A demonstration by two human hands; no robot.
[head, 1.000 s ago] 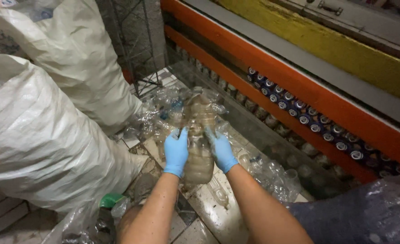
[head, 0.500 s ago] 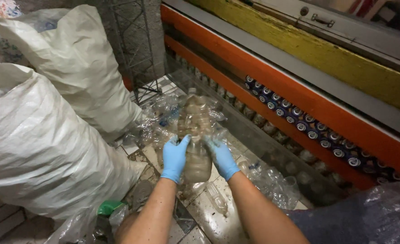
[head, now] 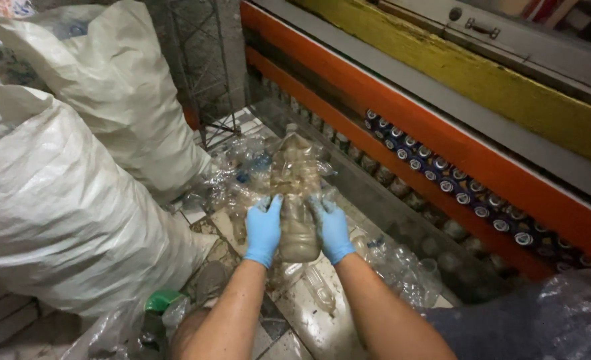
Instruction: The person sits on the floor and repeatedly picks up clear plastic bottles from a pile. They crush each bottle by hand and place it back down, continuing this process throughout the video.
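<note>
A large clear plastic bottle (head: 297,193), dirty and a bit crumpled, is held upright between both hands at the centre of the view. My left hand (head: 263,230) in a blue glove grips its left side. My right hand (head: 332,229), also in a blue glove, grips its right side. Below and behind the bottle lies a heap of empty clear plastic bottles (head: 242,177) on a tiled floor (head: 309,320).
Two big stuffed white woven sacks (head: 62,207) fill the left side. An orange and grey machine frame (head: 442,133) runs diagonally on the right, with a row of capped bottles (head: 455,187) under it. A dark plastic bag (head: 542,320) sits at bottom right. A green cap (head: 162,300) lies near my left arm.
The bottle stays held in both hands. The view has shifted slightly, with my hands and the bottle a little lower in the picture than before.
</note>
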